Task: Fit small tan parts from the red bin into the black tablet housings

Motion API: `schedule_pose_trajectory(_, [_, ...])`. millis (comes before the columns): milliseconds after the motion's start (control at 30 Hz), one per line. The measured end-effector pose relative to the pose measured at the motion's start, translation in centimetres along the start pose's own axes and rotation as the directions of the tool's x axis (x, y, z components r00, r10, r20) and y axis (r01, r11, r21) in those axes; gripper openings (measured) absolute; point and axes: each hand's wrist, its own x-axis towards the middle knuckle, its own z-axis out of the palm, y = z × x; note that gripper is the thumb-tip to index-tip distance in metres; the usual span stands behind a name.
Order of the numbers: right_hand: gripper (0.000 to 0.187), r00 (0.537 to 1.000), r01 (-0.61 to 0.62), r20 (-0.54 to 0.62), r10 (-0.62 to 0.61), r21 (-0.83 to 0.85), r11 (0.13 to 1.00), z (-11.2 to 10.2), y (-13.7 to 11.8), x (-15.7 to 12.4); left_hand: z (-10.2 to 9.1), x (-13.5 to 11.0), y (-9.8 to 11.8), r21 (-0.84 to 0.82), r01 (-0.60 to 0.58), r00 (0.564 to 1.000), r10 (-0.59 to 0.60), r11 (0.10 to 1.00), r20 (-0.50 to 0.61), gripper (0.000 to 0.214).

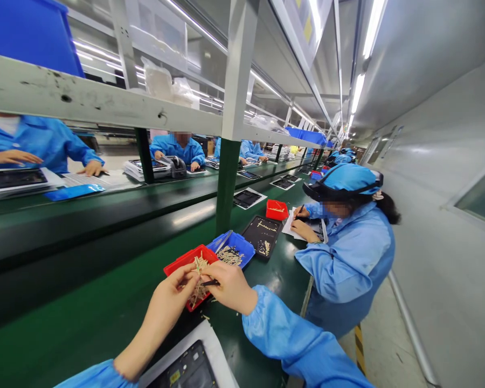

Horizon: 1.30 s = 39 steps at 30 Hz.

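Over a red bin (180, 264) of pale, narrow strips (199, 293), my two hands meet almost fingertip to fingertip. My left hand (173, 296) pinches with thumb and forefinger; what lies between them is too small to make out. A dark, slim pair of tweezers (210, 282) is gripped in my right hand (231, 284), its tip pointing toward the left fingers. Just behind, a blue bin (246, 249) holds more pale strips and small black pieces. Below my hands, a black tablet-like housing (192, 369) lies on a white sheet (223, 353).
A black tray (254, 231) with strips and a smaller red bin (277, 209) stand farther along the green bench (64, 328). A green-and-white post (226, 183) rises behind the bins. At right a co-worker (347, 258) bends over the bench; others sit opposite.
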Motion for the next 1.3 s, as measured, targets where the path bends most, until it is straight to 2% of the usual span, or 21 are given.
schedule_pose_trajectory(67, [0.015, 1.0, -0.03, 0.003, 0.03, 0.035, 0.999, 0.2, 0.1, 0.1, 0.0, -0.2, 0.0, 0.029, -0.012, 1.0, 0.013, 0.999, -0.015, 0.067])
schedule_pose_trajectory(167, [0.005, 0.985, -0.167, -0.019, 0.173, 0.189, 0.968, 0.4, 0.5, 0.4, 0.0, -0.3, 0.2, 0.048, -0.026, 1.0, 0.026, 0.999, 0.0, 0.065])
schedule_pose_trajectory(200, [0.006, 0.973, -0.215, -0.028, 0.227, 0.234, 0.948, 0.3, 0.6, 0.6, -0.1, -0.2, 0.4, 0.049, -0.029, 0.999, 0.028, 0.998, 0.017, 0.063])
schedule_pose_trajectory(267, [0.018, 0.952, -0.279, -0.043, 0.303, 0.288, 0.916, 0.1, 0.9, 0.9, -0.2, -0.1, 0.8, 0.049, -0.029, 0.998, 0.026, 0.998, 0.063, 0.058])
schedule_pose_trajectory(333, [0.023, 0.944, -0.296, -0.048, 0.327, 0.318, 0.901, -0.3, 1.2, 1.2, -0.3, 0.1, 1.1, 0.057, -0.022, 0.994, 0.016, 0.998, 0.11, 0.056])
schedule_pose_trajectory(433, [0.014, 0.933, -0.319, -0.018, 0.358, 0.413, 0.853, -1.1, 1.4, 1.4, -0.5, 0.2, 1.5, 0.073, -0.009, 0.988, -0.002, 0.997, 0.157, 0.059])
schedule_pose_trajectory(600, [0.036, 0.916, -0.389, 0.134, 0.379, 0.535, 0.75, -1.9, 1.6, 1.3, -0.8, 0.0, 1.6, 0.096, -0.008, 0.984, -0.01, 0.995, 0.177, 0.064])
schedule_pose_trajectory(733, [0.036, 0.903, -0.416, 0.17, 0.394, 0.568, 0.71, -1.8, 1.7, 1.2, -0.9, -0.1, 1.3, 0.136, -0.033, 0.981, 0.006, 0.99, 0.196, 0.062])
schedule_pose_trajectory(900, [0.025, 0.909, -0.4, 0.136, 0.394, 0.55, 0.733, -1.8, 1.5, 1.2, -1.1, -0.2, 0.8, 0.232, -0.137, 0.979, 0.097, 0.963, 0.177, 0.059])
schedule_pose_trajectory(1000, [0.019, 0.92, -0.378, 0.121, 0.373, 0.527, 0.761, -1.9, 1.2, 1.1, -1.3, -0.4, 1.3, 0.342, -0.242, 0.97, 0.227, 0.908, 0.084, 0.057])
schedule_pose_trajectory(1067, [0.019, 0.928, -0.359, 0.106, 0.357, 0.511, 0.781, -1.8, 0.9, 1.1, -1.2, -0.7, 2.0, 0.418, -0.322, 0.942, 0.331, 0.849, 0.052, 0.052])
schedule_pose_trajectory(1167, [0.017, 0.962, -0.25, 0.009, 0.272, 0.427, 0.869, -1.4, 0.6, 0.9, -0.8, -1.1, 3.1, 0.493, -0.418, 0.896, 0.435, 0.764, 0.085, 0.042])
schedule_pose_trajectory(1300, [0.012, 0.99, -0.068, -0.102, 0.094, 0.234, 0.97, -0.9, 0.7, 0.4, -0.1, -1.3, 3.7, 0.549, -0.461, 0.866, 0.489, 0.697, 0.107, 0.038])
